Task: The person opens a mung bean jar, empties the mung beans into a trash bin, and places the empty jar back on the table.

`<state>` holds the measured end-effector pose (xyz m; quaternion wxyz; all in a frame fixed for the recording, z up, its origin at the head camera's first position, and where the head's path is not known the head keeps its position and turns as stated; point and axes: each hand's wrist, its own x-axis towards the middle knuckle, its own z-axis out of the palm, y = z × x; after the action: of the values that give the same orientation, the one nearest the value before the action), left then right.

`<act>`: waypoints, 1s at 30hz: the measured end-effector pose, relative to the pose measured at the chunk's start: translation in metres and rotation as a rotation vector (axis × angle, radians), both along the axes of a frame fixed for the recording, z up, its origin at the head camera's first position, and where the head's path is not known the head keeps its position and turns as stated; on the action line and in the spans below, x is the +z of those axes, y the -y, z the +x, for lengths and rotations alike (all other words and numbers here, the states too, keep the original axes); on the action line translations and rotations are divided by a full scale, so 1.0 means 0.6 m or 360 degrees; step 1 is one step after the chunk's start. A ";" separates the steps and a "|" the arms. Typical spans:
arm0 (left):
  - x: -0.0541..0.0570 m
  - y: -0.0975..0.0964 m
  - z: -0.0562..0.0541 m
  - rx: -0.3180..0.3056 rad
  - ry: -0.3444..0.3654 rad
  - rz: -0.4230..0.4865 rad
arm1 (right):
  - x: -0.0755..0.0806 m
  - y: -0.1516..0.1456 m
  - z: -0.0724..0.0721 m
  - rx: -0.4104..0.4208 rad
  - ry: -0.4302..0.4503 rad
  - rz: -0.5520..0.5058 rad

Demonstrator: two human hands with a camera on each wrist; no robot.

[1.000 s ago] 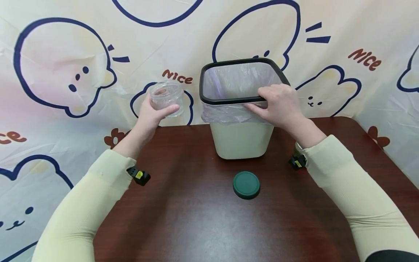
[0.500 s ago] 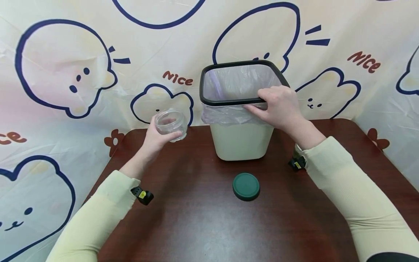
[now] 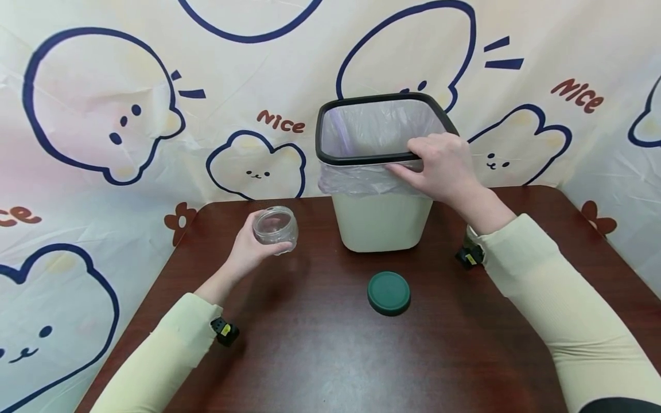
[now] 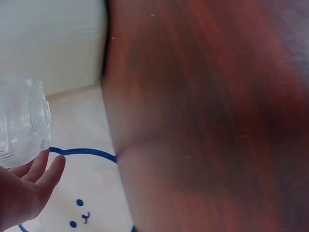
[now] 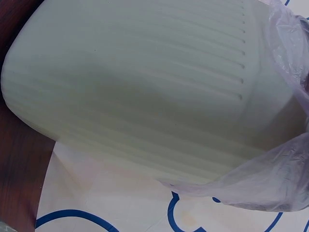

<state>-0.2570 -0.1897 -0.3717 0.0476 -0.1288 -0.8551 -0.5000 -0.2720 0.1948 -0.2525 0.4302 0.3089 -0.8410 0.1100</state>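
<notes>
My left hand [image 3: 249, 245] grips a clear jar [image 3: 276, 226], its uncovered mouth tilted up toward the head camera. In the left wrist view the jar [image 4: 21, 121] shows at the left edge, with fingers [image 4: 50, 171] against it. My right hand [image 3: 444, 166] holds the black rim [image 3: 361, 159] of a pale green trash bin [image 3: 382, 223], thumb below the rim and fingers over it. A translucent bag [image 3: 351, 179] lines the bin and hangs over its outside. The right wrist view shows the ribbed bin wall [image 5: 145, 87] and the bag's loose edge [image 5: 270, 174].
A round green lid [image 3: 389, 293] lies on the dark brown wooden table [image 3: 330, 355], in front of the bin. Behind the table hangs a cream cloth [image 3: 248, 74] printed with blue cartoon outlines.
My left hand has lowered the jar from beside the bin's rim to close over the table, and the jar's mouth has come into clearer view. The right hand stays on the bin rim.
</notes>
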 end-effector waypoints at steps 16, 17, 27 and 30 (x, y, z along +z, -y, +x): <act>-0.047 0.012 0.000 0.0158 0.0156 -0.0069 | -0.001 -0.001 -0.002 0.0009 -0.0007 -0.0005; -0.048 0.012 0.001 0.0157 0.0168 -0.0070 | -0.001 -0.001 -0.002 0.0010 -0.0009 -0.0003; -0.056 0.009 0.001 0.0226 0.0384 0.0019 | 0.000 -0.001 0.001 0.0013 0.0004 -0.0002; -0.060 0.009 0.003 0.0236 0.0412 0.0036 | 0.001 -0.001 0.001 0.0018 0.0001 -0.0004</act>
<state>-0.2550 -0.1949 -0.4077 -0.0249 0.0008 -0.8556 -0.5170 -0.2714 0.1956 -0.2518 0.4298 0.3130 -0.8393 0.1135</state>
